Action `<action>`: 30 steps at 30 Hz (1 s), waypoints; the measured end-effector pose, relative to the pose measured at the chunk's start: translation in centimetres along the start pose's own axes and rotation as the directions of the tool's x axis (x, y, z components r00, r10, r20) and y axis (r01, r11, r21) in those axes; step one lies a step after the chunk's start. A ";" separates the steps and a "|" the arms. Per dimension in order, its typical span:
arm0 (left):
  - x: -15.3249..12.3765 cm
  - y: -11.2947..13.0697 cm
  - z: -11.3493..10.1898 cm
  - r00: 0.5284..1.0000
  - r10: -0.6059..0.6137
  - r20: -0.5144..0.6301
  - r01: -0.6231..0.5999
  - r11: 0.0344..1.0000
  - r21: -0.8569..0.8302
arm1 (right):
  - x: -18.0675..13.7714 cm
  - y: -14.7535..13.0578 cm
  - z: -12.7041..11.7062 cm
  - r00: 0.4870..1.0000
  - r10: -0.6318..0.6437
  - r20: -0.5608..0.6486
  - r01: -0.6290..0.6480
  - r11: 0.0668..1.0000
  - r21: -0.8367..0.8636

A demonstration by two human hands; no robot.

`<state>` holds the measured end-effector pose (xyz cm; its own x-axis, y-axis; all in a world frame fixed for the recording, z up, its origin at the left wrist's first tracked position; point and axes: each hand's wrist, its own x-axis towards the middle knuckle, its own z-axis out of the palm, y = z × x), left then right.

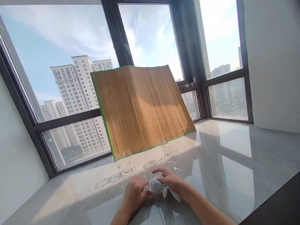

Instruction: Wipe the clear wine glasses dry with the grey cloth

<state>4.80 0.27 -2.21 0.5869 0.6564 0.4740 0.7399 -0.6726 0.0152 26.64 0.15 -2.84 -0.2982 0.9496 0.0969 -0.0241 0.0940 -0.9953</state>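
Low over the tiled sill, my left hand (135, 191) is closed around the stem side of a small wine glass (151, 185), which lies tilted with its bowl toward the right. A white cloth (166, 191) is in my right hand (170, 179), its fingers pressing part of the cloth into the bowl. The rest of the cloth hangs below that palm. Just beyond my right hand stand several clear stemmed glasses (176, 158), close together. Farther left, two more stemmed glasses (127, 158) stand upright side by side.
A folded bamboo mat (144, 109) with green edging leans against the dark window frame (115, 30) behind the glasses. The glossy grey sill (218, 176) shows reflections and glass shadows. Its front edge runs along the lower right, and white walls (275, 62) flank it.
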 end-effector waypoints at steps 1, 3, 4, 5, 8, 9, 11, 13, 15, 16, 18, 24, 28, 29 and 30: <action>0.0 -0.1 0.1 1.000 -0.005 0.008 0.005 1.000 -0.012 | -0.1 -0.1 -0.1 1.000 0.005 0.012 -0.005 1.000 0.019; 0.0 -0.2 0.3 0.999 -0.029 0.030 0.031 0.998 -0.060 | -0.1 -0.1 -0.2 1.000 0.012 0.020 -0.013 0.999 0.047; 0.1 -0.2 0.4 0.998 -0.045 0.042 0.049 0.994 -0.096 | -0.1 -0.1 -0.3 1.000 0.010 0.020 -0.011 0.998 0.060; 0.1 -0.2 0.5 0.997 -0.063 0.054 0.070 0.988 -0.136 | -0.1 0.0 -0.4 1.000 0.006 0.017 -0.008 0.997 0.072; 0.2 -0.1 0.4 0.989 -0.124 0.085 0.141 0.959 -0.245 | 0.1 0.1 -0.4 1.000 -0.012 -0.006 0.012 0.994 0.106; 0.2 0.0 0.3 0.985 -0.144 0.092 0.164 0.949 -0.271 | 0.2 0.1 -0.4 1.000 -0.020 -0.019 0.022 0.993 0.115; 0.3 0.0 0.3 0.979 -0.179 0.100 0.202 0.929 -0.309 | 0.2 0.1 -0.4 0.997 -0.045 -0.059 0.053 0.990 0.128; 0.3 0.0 0.4 0.973 -0.211 0.094 0.231 0.914 -0.334 | 0.2 0.0 -0.3 0.993 -0.072 -0.096 0.084 0.988 0.133; 0.3 -0.1 0.6 0.968 -0.233 0.088 0.249 0.901 -0.356 | 0.1 -0.2 -0.3 0.988 -0.091 -0.124 0.107 0.986 0.130; 0.4 -0.2 0.8 0.967 -0.241 0.087 0.255 0.893 -0.370 | 0.0 -0.3 -0.3 0.986 -0.097 -0.133 0.114 0.986 0.125; 0.4 -0.3 1.0 0.964 -0.249 0.093 0.265 0.873 -0.409 | -0.1 -0.6 -0.3 0.984 -0.103 -0.145 0.121 0.985 0.124; 0.7 -0.2 1.3 0.939 -0.289 0.187 0.343 0.741 -0.577 | -0.3 -1.2 -0.4 0.986 -0.114 -0.124 0.136 0.973 0.188; 0.9 0.1 1.1 0.921 -0.294 0.254 0.387 0.628 -0.675 | -0.3 -1.4 -0.3 0.986 -0.105 -0.131 0.133 0.964 0.229; 1.0 0.1 1.0 0.918 -0.289 0.270 0.393 0.593 -0.702 | -0.3 -1.4 -0.2 0.986 -0.099 -0.136 0.130 0.962 0.240; 1.1 0.2 0.9 0.916 -0.282 0.285 0.399 0.560 -0.726 | -0.3 -1.4 -0.1 0.986 -0.095 -0.140 0.128 0.960 0.250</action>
<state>5.85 1.14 -2.50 0.4226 0.8885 0.1789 0.4097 -0.3634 0.8367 26.90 -0.25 -1.43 -0.1579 0.9688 0.1910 -0.3003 0.1371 -0.9440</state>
